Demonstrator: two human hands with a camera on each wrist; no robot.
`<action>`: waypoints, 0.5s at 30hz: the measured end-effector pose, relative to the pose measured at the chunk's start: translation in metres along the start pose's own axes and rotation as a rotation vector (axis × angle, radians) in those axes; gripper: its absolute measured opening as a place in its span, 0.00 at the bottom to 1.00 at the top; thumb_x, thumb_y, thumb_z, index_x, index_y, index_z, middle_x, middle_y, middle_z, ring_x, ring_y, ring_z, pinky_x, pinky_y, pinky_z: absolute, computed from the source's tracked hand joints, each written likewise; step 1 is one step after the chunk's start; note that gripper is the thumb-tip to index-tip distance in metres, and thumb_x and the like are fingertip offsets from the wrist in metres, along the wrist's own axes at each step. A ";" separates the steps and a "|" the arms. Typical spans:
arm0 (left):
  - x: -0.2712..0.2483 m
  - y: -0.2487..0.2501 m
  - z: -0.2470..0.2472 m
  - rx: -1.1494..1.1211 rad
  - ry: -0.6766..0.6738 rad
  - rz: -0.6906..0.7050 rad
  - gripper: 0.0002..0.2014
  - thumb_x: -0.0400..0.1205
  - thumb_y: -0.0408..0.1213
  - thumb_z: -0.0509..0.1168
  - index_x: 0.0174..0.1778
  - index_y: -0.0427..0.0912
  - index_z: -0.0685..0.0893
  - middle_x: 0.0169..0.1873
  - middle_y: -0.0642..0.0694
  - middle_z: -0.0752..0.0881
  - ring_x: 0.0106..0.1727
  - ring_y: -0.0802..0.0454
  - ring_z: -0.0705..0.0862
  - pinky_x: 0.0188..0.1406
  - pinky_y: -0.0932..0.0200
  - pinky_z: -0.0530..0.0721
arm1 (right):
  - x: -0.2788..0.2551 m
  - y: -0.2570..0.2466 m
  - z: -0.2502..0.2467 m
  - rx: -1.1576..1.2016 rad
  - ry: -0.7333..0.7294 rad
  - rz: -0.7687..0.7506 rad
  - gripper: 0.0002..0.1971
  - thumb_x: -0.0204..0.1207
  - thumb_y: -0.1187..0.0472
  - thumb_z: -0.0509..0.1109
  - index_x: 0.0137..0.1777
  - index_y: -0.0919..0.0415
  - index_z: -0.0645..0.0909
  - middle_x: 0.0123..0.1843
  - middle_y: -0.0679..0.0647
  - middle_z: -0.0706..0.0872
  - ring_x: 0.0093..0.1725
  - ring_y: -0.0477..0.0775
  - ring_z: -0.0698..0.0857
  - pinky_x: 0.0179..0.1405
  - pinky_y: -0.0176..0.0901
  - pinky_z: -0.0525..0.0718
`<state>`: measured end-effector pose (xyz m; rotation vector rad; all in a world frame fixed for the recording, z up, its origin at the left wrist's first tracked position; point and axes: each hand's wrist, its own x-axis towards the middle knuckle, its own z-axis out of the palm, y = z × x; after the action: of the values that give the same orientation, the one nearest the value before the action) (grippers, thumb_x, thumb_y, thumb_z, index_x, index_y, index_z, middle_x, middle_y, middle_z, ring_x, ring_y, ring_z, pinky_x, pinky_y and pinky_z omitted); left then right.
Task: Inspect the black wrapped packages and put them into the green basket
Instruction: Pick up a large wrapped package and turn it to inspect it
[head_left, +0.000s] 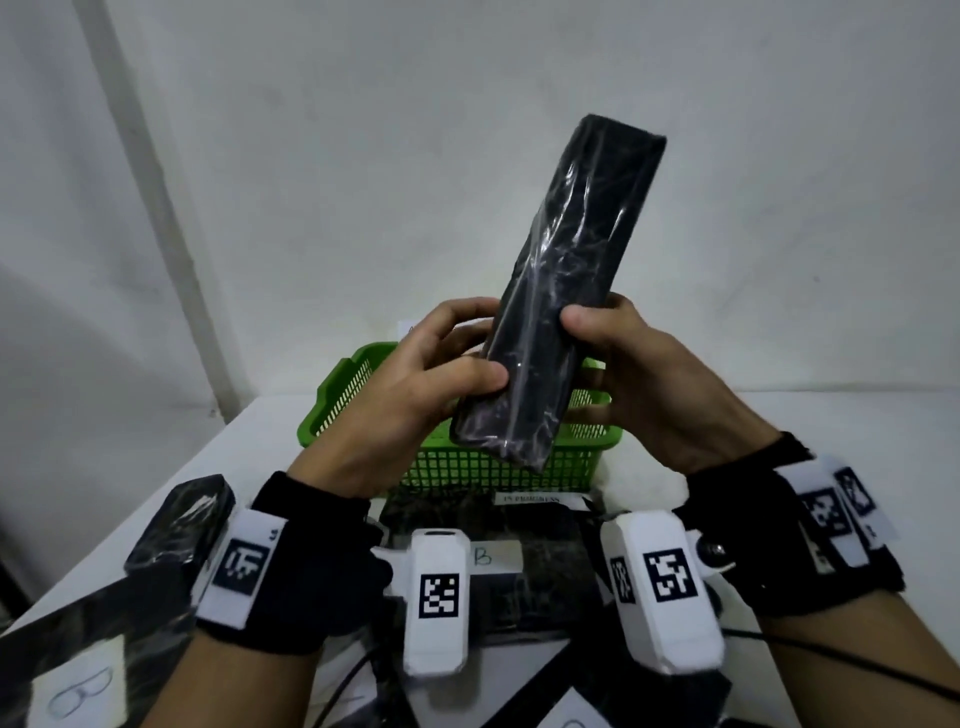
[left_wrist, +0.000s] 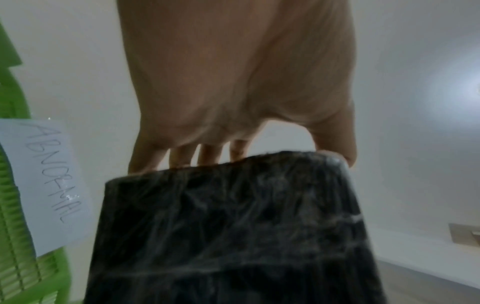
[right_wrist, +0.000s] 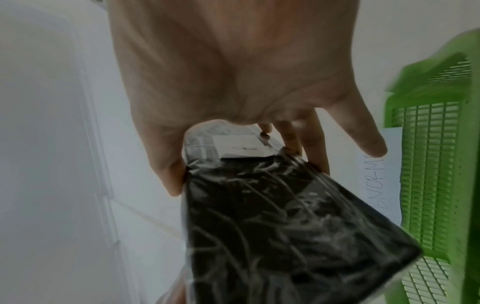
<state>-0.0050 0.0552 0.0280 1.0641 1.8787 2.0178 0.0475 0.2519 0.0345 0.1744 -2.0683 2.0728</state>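
Observation:
A long black package wrapped in clear film stands tilted in the air above the green basket. My left hand grips its lower left edge, thumb on the near face and fingers behind. My right hand grips the lower right edge the same way. The left wrist view shows the wrapped package under my fingers. In the right wrist view the package carries a small white label near my palm, and my little finger sticks out free.
More black wrapped packages lie on the white table at the lower left and under my wrists. A paper marked ABNORMAL hangs on the basket. A label reading IN PROGRESS sits before the basket. Cables run across the near table.

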 end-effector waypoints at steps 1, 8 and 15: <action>0.000 0.000 0.000 0.049 -0.012 0.002 0.33 0.66 0.42 0.73 0.70 0.48 0.79 0.66 0.46 0.86 0.64 0.50 0.86 0.58 0.52 0.85 | 0.000 0.001 0.001 0.020 0.021 -0.015 0.44 0.57 0.43 0.79 0.76 0.49 0.71 0.52 0.44 0.93 0.53 0.51 0.93 0.54 0.60 0.89; -0.002 0.001 0.006 0.277 -0.011 -0.018 0.30 0.77 0.49 0.72 0.77 0.63 0.74 0.70 0.58 0.82 0.70 0.58 0.82 0.71 0.42 0.81 | 0.004 0.011 0.006 -0.021 0.220 -0.224 0.46 0.57 0.56 0.82 0.75 0.44 0.63 0.64 0.54 0.85 0.54 0.47 0.92 0.48 0.43 0.90; 0.001 -0.006 0.010 0.485 0.252 0.224 0.26 0.81 0.37 0.73 0.72 0.67 0.79 0.65 0.59 0.84 0.62 0.59 0.85 0.58 0.55 0.87 | 0.000 -0.001 -0.013 0.093 0.019 -0.118 0.56 0.46 0.54 0.91 0.76 0.51 0.65 0.65 0.47 0.86 0.64 0.57 0.90 0.51 0.71 0.90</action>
<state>-0.0017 0.0649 0.0220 1.2219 2.5767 1.9299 0.0484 0.2653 0.0354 0.2830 -1.9032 2.0928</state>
